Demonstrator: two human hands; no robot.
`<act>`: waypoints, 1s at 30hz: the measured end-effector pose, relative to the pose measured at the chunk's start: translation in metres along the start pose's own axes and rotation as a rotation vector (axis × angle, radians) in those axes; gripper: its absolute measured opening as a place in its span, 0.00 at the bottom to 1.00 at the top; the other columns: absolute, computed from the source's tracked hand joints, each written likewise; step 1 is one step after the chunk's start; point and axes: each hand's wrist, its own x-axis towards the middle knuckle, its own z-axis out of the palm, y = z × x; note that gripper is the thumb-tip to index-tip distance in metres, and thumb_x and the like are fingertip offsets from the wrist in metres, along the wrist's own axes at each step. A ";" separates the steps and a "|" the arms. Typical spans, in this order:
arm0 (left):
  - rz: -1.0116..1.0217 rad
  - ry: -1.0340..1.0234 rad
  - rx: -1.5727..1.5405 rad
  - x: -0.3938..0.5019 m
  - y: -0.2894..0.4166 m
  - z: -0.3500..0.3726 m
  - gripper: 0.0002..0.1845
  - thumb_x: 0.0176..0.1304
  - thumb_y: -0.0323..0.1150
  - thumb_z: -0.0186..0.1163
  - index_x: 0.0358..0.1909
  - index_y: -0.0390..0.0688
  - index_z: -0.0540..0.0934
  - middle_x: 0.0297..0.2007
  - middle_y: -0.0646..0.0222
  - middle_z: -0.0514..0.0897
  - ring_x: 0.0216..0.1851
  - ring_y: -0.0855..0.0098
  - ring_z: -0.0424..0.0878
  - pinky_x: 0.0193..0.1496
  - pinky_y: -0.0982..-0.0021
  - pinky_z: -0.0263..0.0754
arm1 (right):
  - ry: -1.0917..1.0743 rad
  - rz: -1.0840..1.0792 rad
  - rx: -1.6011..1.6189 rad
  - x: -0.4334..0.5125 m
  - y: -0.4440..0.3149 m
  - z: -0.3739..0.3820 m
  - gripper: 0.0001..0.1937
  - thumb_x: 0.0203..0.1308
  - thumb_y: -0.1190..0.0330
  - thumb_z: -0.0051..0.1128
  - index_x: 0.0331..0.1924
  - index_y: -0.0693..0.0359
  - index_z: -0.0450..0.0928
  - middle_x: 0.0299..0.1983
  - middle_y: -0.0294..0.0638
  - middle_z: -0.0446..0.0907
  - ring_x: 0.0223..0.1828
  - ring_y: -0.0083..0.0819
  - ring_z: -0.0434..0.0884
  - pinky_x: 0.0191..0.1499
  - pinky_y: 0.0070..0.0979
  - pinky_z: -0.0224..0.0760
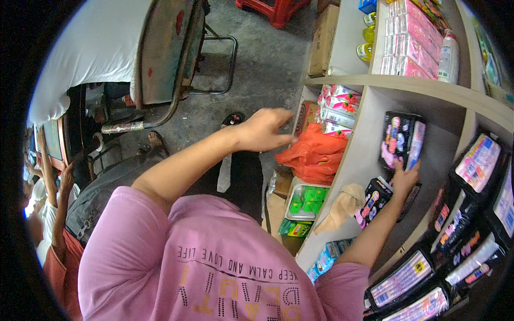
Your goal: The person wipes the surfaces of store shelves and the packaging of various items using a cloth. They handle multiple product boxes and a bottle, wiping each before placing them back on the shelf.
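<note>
My right hand grips the lower end of a black plastic-wrapped pack with pink and white print, inside a shelf compartment at the right. A similar black pack lies beside my right wrist, next to a crumpled beige cloth. My left hand, slightly blurred, is in front of the lower left compartment with its thumb and fingers apart and nothing between them. A crumpled red plastic bag is just right of it, below several pink and white packs.
Shelf dividers separate the compartments. Green boxes sit in a tray, and more black packs fill the lower right. A metal-framed folding table, a red plastic stool and other people are around.
</note>
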 end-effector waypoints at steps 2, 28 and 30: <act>-0.062 -0.059 0.016 -0.024 -0.027 0.013 0.21 0.50 0.41 0.66 0.31 0.34 0.70 0.26 0.51 0.75 0.31 0.50 0.77 0.34 0.56 0.70 | 0.065 0.023 0.069 0.028 0.036 0.013 0.34 0.45 0.63 0.69 0.53 0.78 0.66 0.46 0.65 0.75 0.48 0.55 0.76 0.53 0.40 0.65; -0.084 -0.297 0.430 -0.057 -0.065 0.020 0.20 0.52 0.41 0.64 0.35 0.33 0.72 0.32 0.48 0.79 0.40 0.49 0.77 0.42 0.56 0.72 | 0.151 -0.181 -0.286 -0.126 0.014 -0.043 0.29 0.54 0.63 0.61 0.58 0.69 0.65 0.56 0.60 0.69 0.57 0.54 0.68 0.63 0.41 0.56; -0.056 -0.342 0.416 -0.052 -0.057 0.012 0.21 0.52 0.40 0.64 0.35 0.32 0.72 0.33 0.48 0.79 0.40 0.49 0.78 0.43 0.56 0.72 | 0.043 0.041 -0.223 -0.148 0.038 -0.051 0.34 0.50 0.63 0.64 0.60 0.70 0.64 0.59 0.61 0.67 0.62 0.55 0.64 0.64 0.41 0.54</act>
